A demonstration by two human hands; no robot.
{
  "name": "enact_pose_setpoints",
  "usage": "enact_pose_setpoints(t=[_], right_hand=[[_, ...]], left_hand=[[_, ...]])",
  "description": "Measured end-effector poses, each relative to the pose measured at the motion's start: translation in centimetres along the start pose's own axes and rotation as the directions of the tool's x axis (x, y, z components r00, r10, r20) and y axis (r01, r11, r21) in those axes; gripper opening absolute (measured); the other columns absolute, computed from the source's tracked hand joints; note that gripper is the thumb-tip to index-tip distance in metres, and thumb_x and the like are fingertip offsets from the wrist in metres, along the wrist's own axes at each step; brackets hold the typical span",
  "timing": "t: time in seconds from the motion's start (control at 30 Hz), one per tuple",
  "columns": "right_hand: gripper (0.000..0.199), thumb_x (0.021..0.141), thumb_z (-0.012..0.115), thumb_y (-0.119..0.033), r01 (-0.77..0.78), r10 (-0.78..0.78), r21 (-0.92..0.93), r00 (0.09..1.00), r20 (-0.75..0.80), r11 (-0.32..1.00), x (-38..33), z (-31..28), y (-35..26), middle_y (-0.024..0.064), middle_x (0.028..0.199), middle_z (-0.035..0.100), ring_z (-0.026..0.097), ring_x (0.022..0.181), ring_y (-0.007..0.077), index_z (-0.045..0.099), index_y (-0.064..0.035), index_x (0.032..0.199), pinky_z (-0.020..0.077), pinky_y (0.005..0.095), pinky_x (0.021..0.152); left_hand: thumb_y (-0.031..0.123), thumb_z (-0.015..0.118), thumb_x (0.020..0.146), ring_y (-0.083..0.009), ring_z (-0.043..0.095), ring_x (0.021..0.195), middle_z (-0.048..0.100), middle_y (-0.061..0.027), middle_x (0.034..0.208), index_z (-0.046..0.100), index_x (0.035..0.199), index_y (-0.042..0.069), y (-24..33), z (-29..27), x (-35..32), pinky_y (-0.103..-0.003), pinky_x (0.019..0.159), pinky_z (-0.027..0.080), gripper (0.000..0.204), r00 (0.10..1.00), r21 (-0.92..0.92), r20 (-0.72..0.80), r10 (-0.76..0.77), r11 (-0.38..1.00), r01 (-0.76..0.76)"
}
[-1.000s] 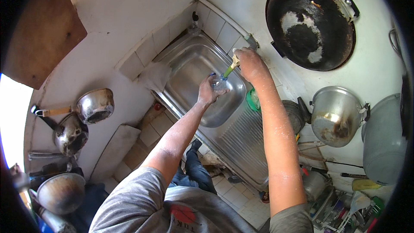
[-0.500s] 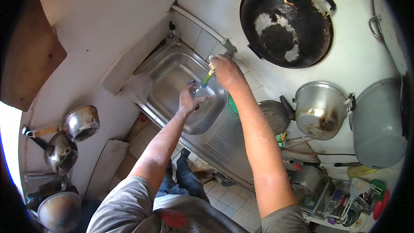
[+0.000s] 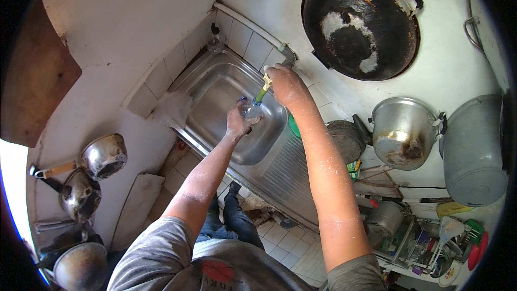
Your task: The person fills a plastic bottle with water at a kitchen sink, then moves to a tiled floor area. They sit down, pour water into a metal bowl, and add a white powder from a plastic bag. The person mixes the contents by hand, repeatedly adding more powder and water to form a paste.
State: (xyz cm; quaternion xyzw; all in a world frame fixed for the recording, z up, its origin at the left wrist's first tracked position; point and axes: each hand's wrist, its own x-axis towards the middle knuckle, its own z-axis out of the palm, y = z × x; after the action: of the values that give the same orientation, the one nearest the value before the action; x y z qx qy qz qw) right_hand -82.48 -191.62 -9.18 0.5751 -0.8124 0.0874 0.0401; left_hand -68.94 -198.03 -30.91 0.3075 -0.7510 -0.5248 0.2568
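We see the clear vessel point(image 3: 252, 112) over the sink point(image 3: 215, 89), its mouth just below the hose point(image 3: 260, 95); whether it is a cup or a bowl we cannot tell. Our left hand point(image 3: 237, 120) is curled about it from the near left, thumb on one side and fingers on the other. Just above and to the right of that grip, our right hand point(image 3: 284, 83) has its fingers closed over the top of the tap point(image 3: 267, 81). We judge the work to be midway: the vessel is in place at the hose and a hand is on the tap, while the vessel is not yet set down. We cannot make out whether water is running or how full the vessel is, so how much remains at the tap is unclear to us. To the right of the left grip, a green thing point(image 3: 293, 126) shows partly behind our right forearm, and the drainboard point(image 3: 280, 167) spreads nearer us. Farther right of both hands hang a pot point(image 3: 401, 132) and, above it, a wok point(image 3: 355, 43).
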Motion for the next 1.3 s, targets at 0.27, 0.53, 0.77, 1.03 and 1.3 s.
enact_pose_setpoints(t=[0.27,0.53,0.77,1.03,1.3], right_hand=[[0.025,0.089,0.071,-0.009,-0.024,0.024,0.001,0.999,0.032,1.0,0.5,0.1,-0.7,0.0211,0.11,0.066,0.066,0.107,0.0406,0.065,-0.0019,0.112,0.0548,0.0491,0.089],[0.013,0.089,0.07,-0.009,-0.042,0.045,-0.032,0.993,0.106,0.999,0.9,-0.7,-0.7,0.0209,0.105,0.069,0.067,0.106,0.0403,0.066,-0.0033,0.099,0.0546,0.0487,0.09],[0.027,0.087,0.063,0.003,-0.078,0.083,-0.032,0.979,0.186,0.996,1.3,-1.0,-0.3,0.0209,0.115,0.068,0.065,0.113,0.039,0.067,-0.0029,0.114,0.0527,0.046,0.097],[0.035,0.09,0.059,0.003,-0.123,0.116,0.026,0.976,0.182,0.992,0.7,-0.7,-0.6,0.0224,0.124,0.066,0.061,0.121,0.0405,0.064,0.0,0.124,0.0485,0.0488,0.105],[0.047,0.085,0.06,0.012,-0.122,0.107,0.056,0.969,0.225,0.991,0.4,-0.6,-0.7,0.0222,0.13,0.065,0.058,0.126,0.0408,0.064,0.0011,0.131,0.047,0.0459,0.108]], left_hand=[[0.04,0.096,0.064,-0.0357,0.066,0.117,0.068,-0.0197,0.128,0.065,0.126,-0.003,-1.4,0.3,0.0,-0.043,0.103,0.051,0.081,1.0,-0.07,-0.01,-0.001,0.998,0.0],[0.039,0.097,0.066,-0.0269,0.072,0.109,0.075,-0.0173,0.115,0.062,0.131,-0.004,0.4,-0.8,0.0,-0.04,0.098,0.055,0.085,0.997,-0.087,0.078,-0.028,0.996,0.035],[0.042,0.096,0.064,-0.028,0.072,0.109,0.074,-0.0185,0.119,0.062,0.133,-0.003,0.8,-1.2,1.0,-0.04,0.097,0.055,0.089,0.989,-0.053,0.149,-0.013,0.998,0.021],[0.055,0.095,0.058,-0.0362,0.067,0.117,0.071,-0.0233,0.124,0.067,0.128,0.0,-1.6,-0.6,0.4,-0.045,0.103,0.053,0.094,0.992,0.006,0.114,-0.049,0.999,0.048],[0.033,0.096,0.06,-0.0339,0.068,0.118,0.069,-0.0215,0.126,0.062,0.132,-0.005,-2.0,-0.1,0.0,-0.043,0.105,0.053,0.088,0.989,-0.151,0.141,-0.037,0.987,0.058]])
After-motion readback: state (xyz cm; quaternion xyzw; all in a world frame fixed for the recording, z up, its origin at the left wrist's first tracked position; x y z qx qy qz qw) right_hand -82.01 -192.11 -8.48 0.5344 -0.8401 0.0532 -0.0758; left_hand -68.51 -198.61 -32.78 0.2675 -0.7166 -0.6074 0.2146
